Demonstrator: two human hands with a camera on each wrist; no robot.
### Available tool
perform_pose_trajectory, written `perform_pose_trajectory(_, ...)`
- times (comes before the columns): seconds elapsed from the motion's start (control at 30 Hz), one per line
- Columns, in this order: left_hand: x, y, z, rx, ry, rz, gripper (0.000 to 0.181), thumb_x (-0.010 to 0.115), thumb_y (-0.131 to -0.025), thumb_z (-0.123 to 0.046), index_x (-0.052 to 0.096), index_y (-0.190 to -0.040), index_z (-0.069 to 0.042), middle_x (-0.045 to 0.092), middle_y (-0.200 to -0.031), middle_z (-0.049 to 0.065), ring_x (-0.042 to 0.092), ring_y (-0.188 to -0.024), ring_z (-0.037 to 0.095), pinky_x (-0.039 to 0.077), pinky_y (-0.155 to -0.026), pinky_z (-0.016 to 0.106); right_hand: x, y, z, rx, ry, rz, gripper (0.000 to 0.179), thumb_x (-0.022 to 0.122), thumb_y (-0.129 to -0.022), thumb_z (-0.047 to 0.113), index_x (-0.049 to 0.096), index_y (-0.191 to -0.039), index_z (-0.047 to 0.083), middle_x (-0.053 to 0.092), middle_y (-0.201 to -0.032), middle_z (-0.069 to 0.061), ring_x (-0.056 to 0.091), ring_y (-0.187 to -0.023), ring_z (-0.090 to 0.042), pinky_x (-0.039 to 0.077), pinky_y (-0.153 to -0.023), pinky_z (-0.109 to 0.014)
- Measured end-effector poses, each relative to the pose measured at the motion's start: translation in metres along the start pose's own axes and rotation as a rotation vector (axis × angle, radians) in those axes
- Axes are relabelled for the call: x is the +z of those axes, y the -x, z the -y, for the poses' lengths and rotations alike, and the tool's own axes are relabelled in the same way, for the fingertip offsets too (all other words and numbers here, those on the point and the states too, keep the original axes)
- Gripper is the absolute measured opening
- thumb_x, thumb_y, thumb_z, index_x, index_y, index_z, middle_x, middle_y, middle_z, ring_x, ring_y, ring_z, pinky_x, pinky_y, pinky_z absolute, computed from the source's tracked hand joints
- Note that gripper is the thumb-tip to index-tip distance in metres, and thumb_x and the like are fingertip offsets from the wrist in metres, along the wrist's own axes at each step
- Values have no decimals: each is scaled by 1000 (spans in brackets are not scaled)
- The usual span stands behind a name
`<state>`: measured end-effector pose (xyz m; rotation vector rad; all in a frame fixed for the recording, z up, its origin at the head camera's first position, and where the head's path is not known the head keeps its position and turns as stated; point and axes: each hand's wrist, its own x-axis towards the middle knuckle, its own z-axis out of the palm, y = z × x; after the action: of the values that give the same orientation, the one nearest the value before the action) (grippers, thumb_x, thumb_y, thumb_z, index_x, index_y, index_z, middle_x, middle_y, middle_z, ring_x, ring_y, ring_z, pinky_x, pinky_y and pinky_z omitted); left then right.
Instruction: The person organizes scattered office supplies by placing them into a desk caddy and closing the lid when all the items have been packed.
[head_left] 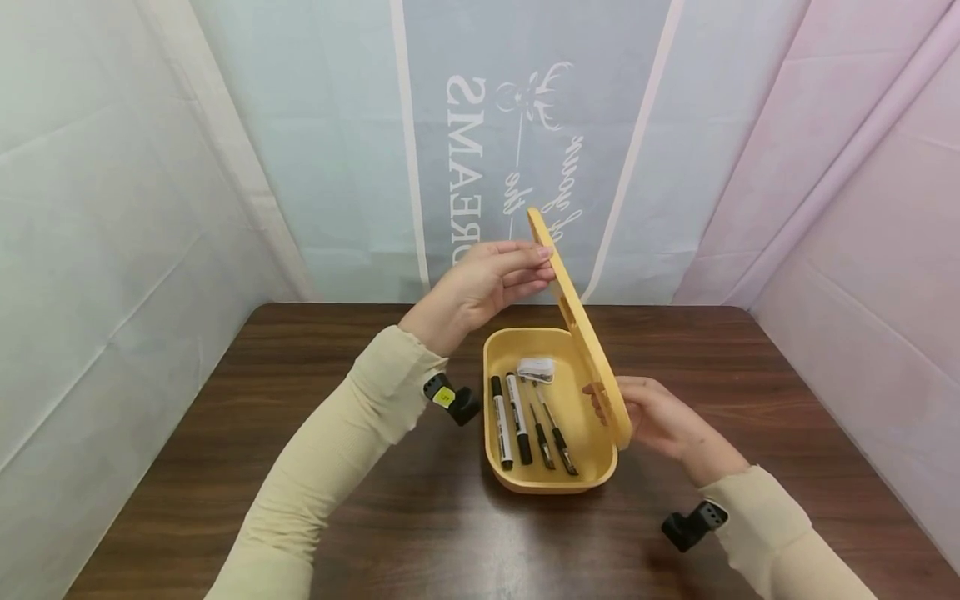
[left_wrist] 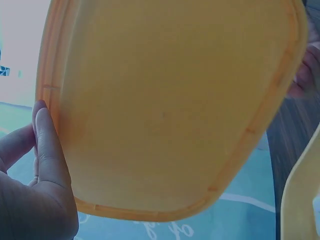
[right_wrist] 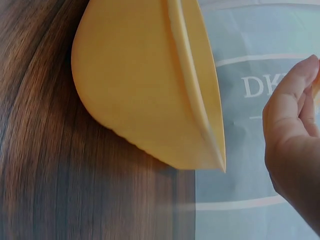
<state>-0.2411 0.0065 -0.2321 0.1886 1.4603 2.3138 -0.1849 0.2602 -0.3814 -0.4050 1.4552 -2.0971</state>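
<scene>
A yellow lid [head_left: 592, 354] stands steeply tilted over the right side of an open yellow box [head_left: 551, 486]. My left hand [head_left: 487, 283] pinches the lid near its upper end, fingertips on its edge. Lower down, my right hand [head_left: 652, 417] grips the lid's near end, with fingertips showing on its inner side. The left wrist view shows the lid's flat, rimmed face [left_wrist: 165, 100]. Inside the box lie two black-and-white markers [head_left: 502, 425], two black-gripped pens [head_left: 542, 437] and a small white item [head_left: 536, 367] whose kind I cannot make out.
The box rests on a dark wood-grain table [head_left: 397, 500]. Pale fabric with mirrored lettering [head_left: 465, 158] hangs behind the table, and fabric walls [head_left: 112, 250] stand at both sides. A black wrist camera [head_left: 453, 398] sits on each forearm.
</scene>
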Motion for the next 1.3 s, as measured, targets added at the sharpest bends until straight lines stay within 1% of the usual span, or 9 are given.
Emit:
perform_pose_trajectory(0.13, -11, 1, 6, -22, -24, -36, 5, 57, -93, 3, 62, -96, 4, 67, -74, 9, 66, -67, 14, 55, -67, 22, -3, 5, 1, -20, -24, -23, 40, 33, -104, 5, 73, -104, 9, 71, -94, -2, 66, -85, -12, 54, -73, -28)
perform_pose_trajectory(0.3, -38, 0, 21, -51, -70, -102, 22, 59, -91, 4, 59, -111, 12, 68, -77, 9, 67, -70, 14, 55, -73, 24, -8, 9, -3, -24, 35, -97, 37, 36, -104, 7, 73, -102, 11, 72, -95, -3, 67, -86, -13, 55, -74, -29)
perform_pose_trajectory(0.4, -63, -2, 34, -66, -127, -145, 24, 60, -90, 5, 60, -112, 14, 69, -77, 8, 67, -70, 14, 55, -74, 25, -8, 9, -7, 1, 103, -173, 33, 41, -102, 7, 73, -97, 12, 71, -92, -1, 67, -85, -12, 54, -75, -28)
perform_pose_trajectory(0.53, -96, -6, 57, -95, -218, -193, 24, 62, -89, 4, 61, -110, 15, 68, -76, 8, 67, -69, 13, 55, -76, 26, -4, 8, -13, 55, 201, -309, 23, 50, -99, 7, 71, -91, 10, 70, -85, 1, 65, -78, -10, 54, -73, -25)
perform_pose_trajectory(0.67, -115, -8, 80, -112, -302, -244, 27, 66, -87, 0, 62, -110, 15, 67, -76, 6, 65, -67, 11, 55, -78, 29, 2, 7, -16, 84, 313, -429, 16, 57, -96, 9, 68, -97, -3, 68, -81, 0, 64, -74, -10, 54, -71, -25)
perform_pose_trajectory(0.77, -121, -6, 93, -128, -358, -259, 28, 67, -87, -2, 63, -109, 15, 66, -75, 6, 64, -64, 10, 55, -75, 28, 5, 7, -17, 102, 423, -492, 28, 59, -95, 12, 61, -106, -14, 66, -80, -1, 62, -73, -10, 54, -68, -25)
perform_pose_trajectory(0.9, -126, -3, 106, -159, -416, -245, 27, 68, -87, -3, 64, -107, 15, 67, -72, 6, 66, -63, 11, 56, -72, 29, 6, 10, -17, 133, 534, -533, 35, 59, -95, 13, 57, -111, -19, 64, -82, -2, 61, -74, -10, 54, -68, -27)
perform_pose_trajectory(1.1, -128, 1, 116, -191, -481, -236, 22, 69, -86, -3, 65, -101, 13, 67, -70, 7, 66, -63, 12, 56, -76, 34, 9, 14, -18, 121, 647, -532, 30, 60, -94, 12, 62, -104, -17, 66, -81, -5, 62, -69, -13, 56, -66, -34)
perform_pose_trajectory(1.3, -130, 4, 119, -184, -538, -233, 19, 70, -85, -5, 66, -95, 11, 66, -67, 7, 65, -60, 11, 56, -74, 35, 13, 15, -20, 126, 751, -479, 27, 63, -92, 11, 66, -96, -15, 68, -80, -10, 65, -67, -19, 56, -65, -40)
